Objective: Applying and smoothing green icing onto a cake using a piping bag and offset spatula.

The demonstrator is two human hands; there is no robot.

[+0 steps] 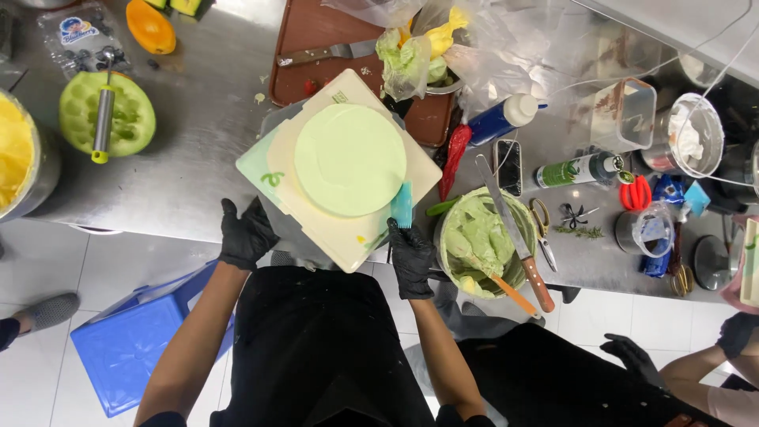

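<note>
A round cake (349, 160) coated in pale green cream sits on a cream square board (340, 225) atop a turntable on the steel table. My left hand (246, 235), in a black glove, rests at the board's near left edge. My right hand (411, 251), also gloved, holds a small teal comb scraper (402, 205) upright against the cake's right side.
A metal bowl of green cream (479, 237) with a spatula and a long palette knife (515, 233) stands to the right. A hollowed green melon half (107, 113) with a scoop lies far left. A brown cutting board (316, 32), bottles, phone and scissors crowd the back. Another person's gloved hands (632, 357) are at the lower right.
</note>
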